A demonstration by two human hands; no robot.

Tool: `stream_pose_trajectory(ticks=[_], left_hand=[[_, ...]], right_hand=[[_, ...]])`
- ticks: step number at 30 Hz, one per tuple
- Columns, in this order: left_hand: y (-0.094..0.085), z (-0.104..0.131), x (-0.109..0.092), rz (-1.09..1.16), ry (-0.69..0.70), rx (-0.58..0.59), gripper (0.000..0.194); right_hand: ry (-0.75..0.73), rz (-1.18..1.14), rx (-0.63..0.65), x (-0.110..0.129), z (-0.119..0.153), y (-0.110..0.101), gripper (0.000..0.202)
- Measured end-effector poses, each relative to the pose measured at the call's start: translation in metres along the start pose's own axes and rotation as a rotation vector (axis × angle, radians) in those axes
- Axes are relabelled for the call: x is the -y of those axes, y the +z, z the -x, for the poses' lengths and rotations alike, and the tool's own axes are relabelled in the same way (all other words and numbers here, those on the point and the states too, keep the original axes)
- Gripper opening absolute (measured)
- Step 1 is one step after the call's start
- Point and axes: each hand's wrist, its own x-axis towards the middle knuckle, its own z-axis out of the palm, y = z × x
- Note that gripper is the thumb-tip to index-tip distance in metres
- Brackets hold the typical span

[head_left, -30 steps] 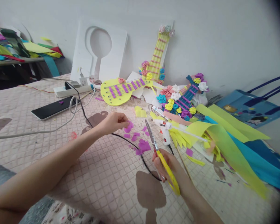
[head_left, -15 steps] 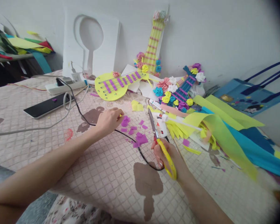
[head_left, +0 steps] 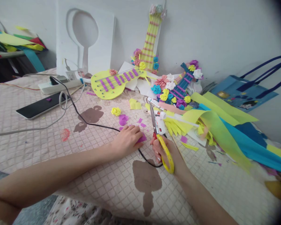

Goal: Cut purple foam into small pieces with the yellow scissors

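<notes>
My left hand (head_left: 128, 137) rests low over the table, fingers curled down and closed on a piece of purple paper (head_left: 142, 137); the fingertips are partly hidden. In my right hand (head_left: 165, 151) is a pair of yellow-handled scissors (head_left: 165, 149), blades pointing away from me and nearly closed. A yellow paper flower (head_left: 115, 111) lies beyond my left hand, close to a crumpled purple paper piece (head_left: 123, 119). Small purple scraps are scattered between the hands. Just past the scissors lies a white glue gun (head_left: 160, 125).
A yellow paper guitar (head_left: 107, 86) lies behind, beside a blue flower-trimmed one (head_left: 182, 86). Yellow and blue paper sheets (head_left: 224, 137) spread at right near a blue bag (head_left: 241, 93). A black cord (head_left: 79, 115) crosses the table from a power strip (head_left: 58, 87). A phone (head_left: 42, 105) lies left.
My left hand has let go of the yellow paper flower and moved right and nearer to me, onto the purple paper. My right hand still holds the scissors in much the same place.
</notes>
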Motion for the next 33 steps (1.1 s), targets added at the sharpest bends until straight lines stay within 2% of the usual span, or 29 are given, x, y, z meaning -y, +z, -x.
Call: stream_pose_trajectory(ticks=[4,7,11,13,15,19,23,26,31,33], left_hand=[[0.005,-0.003,0.004,0.0,-0.073,-0.01,0.01],[0.007,-0.006,0.013,0.152,-0.085,-0.066,0.01],[-0.002,-0.006,0.021,0.461,-0.076,-0.269,0.011],[-0.01,-0.004,0.021,0.507,-0.072,-0.394,0.011],[-0.014,-0.001,0.018,0.473,0.004,-0.459,0.011],[-0.015,0.008,0.012,0.331,0.189,-0.366,0.013],[-0.011,0.011,0.007,0.317,0.26,-0.296,0.012],[-0.01,0.01,0.007,0.442,0.178,-0.335,0.013],[-0.014,0.004,0.018,0.642,-0.172,-0.345,0.018],[-0.015,0.003,0.022,0.747,-0.248,-0.329,0.021]], right_hand=[[-0.008,0.004,-0.015,-0.001,-0.001,0.0,0.051],[-0.019,-0.031,-0.032,-0.003,-0.001,0.001,0.053],[-0.017,-0.112,-0.047,-0.005,-0.002,0.0,0.05],[-0.024,-0.143,-0.044,-0.003,-0.002,-0.001,0.046],[-0.041,-0.157,-0.03,0.002,-0.001,-0.001,0.043],[-0.019,-0.214,-0.022,0.008,0.0,0.002,0.038],[-0.033,-0.214,-0.069,0.004,-0.001,0.002,0.034],[-0.046,-0.196,-0.083,-0.002,-0.003,0.0,0.03],[-0.03,-0.172,-0.131,-0.003,-0.004,-0.001,0.033],[-0.024,-0.15,-0.136,0.0,-0.004,-0.001,0.033]])
